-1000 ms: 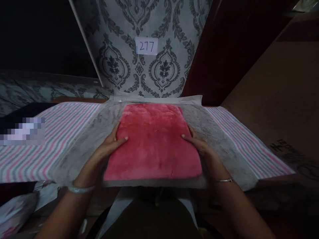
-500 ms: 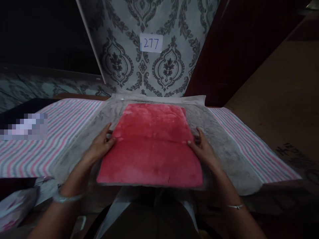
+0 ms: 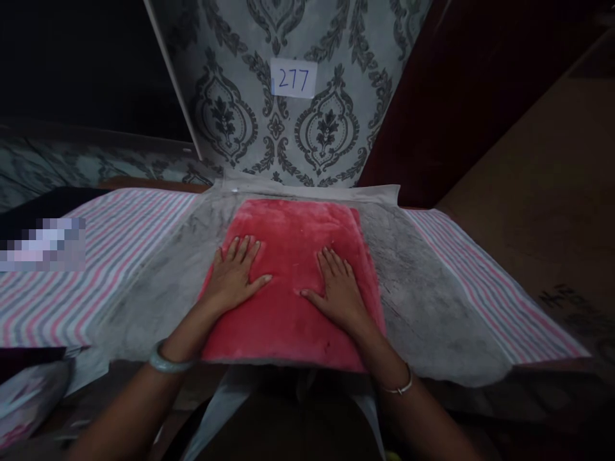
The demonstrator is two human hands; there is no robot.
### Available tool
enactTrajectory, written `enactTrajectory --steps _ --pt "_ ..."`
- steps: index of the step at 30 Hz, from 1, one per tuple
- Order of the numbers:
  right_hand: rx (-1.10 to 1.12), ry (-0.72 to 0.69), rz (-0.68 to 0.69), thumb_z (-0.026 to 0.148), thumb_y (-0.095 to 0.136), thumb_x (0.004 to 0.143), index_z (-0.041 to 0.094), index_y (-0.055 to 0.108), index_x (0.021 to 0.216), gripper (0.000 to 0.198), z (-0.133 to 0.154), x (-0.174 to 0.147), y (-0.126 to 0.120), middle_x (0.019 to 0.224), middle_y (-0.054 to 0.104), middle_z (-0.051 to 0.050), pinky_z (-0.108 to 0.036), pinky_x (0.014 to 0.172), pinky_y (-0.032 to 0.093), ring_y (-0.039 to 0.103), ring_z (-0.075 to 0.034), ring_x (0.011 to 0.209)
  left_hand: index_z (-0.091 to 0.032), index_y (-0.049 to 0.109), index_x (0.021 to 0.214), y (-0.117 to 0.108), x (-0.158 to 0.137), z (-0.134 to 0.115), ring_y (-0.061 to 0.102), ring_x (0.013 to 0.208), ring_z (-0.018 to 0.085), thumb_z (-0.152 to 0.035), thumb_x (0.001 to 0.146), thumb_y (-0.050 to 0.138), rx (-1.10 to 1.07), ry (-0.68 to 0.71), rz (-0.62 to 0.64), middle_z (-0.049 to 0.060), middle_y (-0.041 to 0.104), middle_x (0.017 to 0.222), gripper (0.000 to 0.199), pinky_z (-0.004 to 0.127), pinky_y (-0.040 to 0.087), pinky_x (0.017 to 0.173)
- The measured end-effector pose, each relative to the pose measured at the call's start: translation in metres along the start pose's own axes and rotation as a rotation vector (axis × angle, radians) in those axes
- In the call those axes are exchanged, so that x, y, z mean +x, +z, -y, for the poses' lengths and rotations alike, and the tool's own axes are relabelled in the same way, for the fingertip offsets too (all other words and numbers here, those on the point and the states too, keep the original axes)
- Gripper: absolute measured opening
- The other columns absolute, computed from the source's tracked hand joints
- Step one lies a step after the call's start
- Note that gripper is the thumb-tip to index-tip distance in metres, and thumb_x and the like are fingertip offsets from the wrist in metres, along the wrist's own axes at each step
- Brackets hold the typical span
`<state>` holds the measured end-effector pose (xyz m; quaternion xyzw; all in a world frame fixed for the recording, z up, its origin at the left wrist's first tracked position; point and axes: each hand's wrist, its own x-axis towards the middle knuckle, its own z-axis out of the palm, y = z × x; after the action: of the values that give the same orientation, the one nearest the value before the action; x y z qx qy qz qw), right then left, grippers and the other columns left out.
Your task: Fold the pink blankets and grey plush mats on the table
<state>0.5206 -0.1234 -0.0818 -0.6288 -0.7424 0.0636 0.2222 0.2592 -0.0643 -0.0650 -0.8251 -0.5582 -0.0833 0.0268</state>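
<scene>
A folded red plush cloth (image 3: pixel 293 320) lies flat in the middle of the table, on a grey fuzzy cover (image 3: pixel 413 288). My left hand (image 3: pixel 233 275) rests palm down on the left half of the cloth, fingers spread and thumb pointing inward. On the right half lies my right hand (image 3: pixel 340 287), also flat with its fingers stretched out. Neither hand grips anything. The cloth's front edge reaches the table's near edge, close to my body.
A pink, grey and white striped cloth shows at the left (image 3: pixel 120 237) and right of the grey cover. Behind stands a patterned wall with a paper card (image 3: pixel 293 78) reading 277. A dark screen (image 3: pixel 86 70) is at the left, a cardboard surface (image 3: pixel 538 192) at the right.
Both hands have moved inward from the red cloth's side edges and now lie flat on top of it. The cloth has shifted slightly, and its right side looks less straight.
</scene>
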Motion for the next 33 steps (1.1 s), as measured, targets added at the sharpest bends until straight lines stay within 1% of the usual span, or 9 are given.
enactTrajectory --steps 3,6,11,14,18,22,27,30,33 --pt "0.003 -0.019 -0.005 0.058 0.061 0.084 0.018 0.033 0.155 0.087 -0.003 0.000 -0.004 0.162 0.030 -0.013 -0.053 0.121 0.018 0.023 -0.031 0.150 -0.023 0.023 0.159 -0.005 -0.001 0.000 0.015 0.152 0.038 -0.073 0.088 0.039 0.001 0.010 0.012 0.014 0.021 0.165 0.088 0.065 0.020 0.117" --pt "0.046 -0.047 -0.013 0.045 0.064 0.085 0.019 0.040 0.152 0.076 -0.002 0.005 -0.012 0.158 0.037 -0.014 -0.053 0.119 0.024 0.030 -0.031 0.147 -0.024 0.022 0.159 -0.008 -0.001 -0.004 0.014 0.152 0.038 -0.076 0.085 0.042 0.000 0.008 0.017 0.013 0.020 0.166 0.092 0.064 0.018 0.118" --pt "0.078 -0.173 -0.086 0.024 0.061 0.087 0.019 0.056 0.139 0.052 0.019 0.023 -0.028 0.144 0.054 -0.013 -0.048 0.112 0.034 0.047 -0.029 0.132 -0.023 0.023 0.159 -0.008 -0.001 -0.006 0.014 0.152 0.039 -0.075 0.084 0.046 0.005 -0.009 0.025 0.014 0.017 0.166 0.095 0.066 0.018 0.117" --pt "0.058 -0.230 -0.070 0.019 0.061 0.089 0.020 0.066 0.124 0.036 0.034 0.036 -0.026 0.128 0.063 -0.011 -0.045 0.103 0.040 0.055 -0.026 0.116 -0.022 0.024 0.158 -0.008 -0.001 -0.007 0.014 0.152 0.039 -0.074 0.084 0.047 0.006 -0.015 0.018 0.014 0.019 0.166 0.094 0.066 0.018 0.117" --pt "0.051 -0.192 -0.096 0.017 0.061 0.091 0.019 0.073 0.094 0.012 0.035 0.044 -0.014 0.100 0.067 -0.010 -0.040 0.088 0.044 0.057 -0.024 0.096 -0.022 0.024 0.158 -0.008 -0.001 -0.007 0.013 0.153 0.037 -0.074 0.084 0.047 0.002 -0.024 0.030 0.013 0.018 0.166 0.094 0.065 0.018 0.118" --pt "0.234 -0.204 -0.193 0.015 0.056 0.092 0.020 0.068 0.081 0.017 0.025 0.038 -0.009 0.088 0.064 -0.006 -0.035 0.081 0.045 0.057 -0.020 0.086 -0.023 0.023 0.159 -0.009 -0.001 -0.007 0.012 0.153 0.036 -0.075 0.083 0.046 -0.006 -0.028 0.037 0.013 0.017 0.166 0.095 0.064 0.016 0.119" --pt "0.387 -0.255 -0.253 0.014 0.053 0.091 0.020 0.067 0.081 0.018 0.023 0.024 -0.009 0.089 0.065 -0.006 -0.038 0.086 0.046 0.058 -0.021 0.089 -0.021 0.023 0.159 -0.009 0.000 -0.008 0.011 0.153 0.037 -0.075 0.084 0.046 -0.016 -0.019 0.035 0.014 0.016 0.166 0.095 0.064 0.016 0.118" --pt "0.427 -0.279 -0.247 0.015 0.053 0.090 0.021 0.067 0.083 0.017 0.027 0.010 -0.010 0.092 0.066 -0.007 -0.039 0.086 0.047 0.060 -0.022 0.092 -0.022 0.025 0.158 -0.009 0.000 -0.006 0.011 0.153 0.037 -0.073 0.084 0.049 -0.041 -0.024 0.034 0.014 0.017 0.166 0.093 0.065 0.016 0.118" --pt "0.461 -0.343 -0.182 0.020 0.053 0.092 0.022 0.068 0.082 0.018 0.030 -0.005 -0.016 0.090 0.067 -0.006 -0.037 0.083 0.049 0.061 -0.020 0.089 -0.023 0.028 0.157 -0.018 -0.001 0.000 0.012 0.153 0.037 -0.070 0.083 0.053 -0.091 -0.004 0.073 0.015 0.019 0.165 0.091 0.065 0.017 0.118"
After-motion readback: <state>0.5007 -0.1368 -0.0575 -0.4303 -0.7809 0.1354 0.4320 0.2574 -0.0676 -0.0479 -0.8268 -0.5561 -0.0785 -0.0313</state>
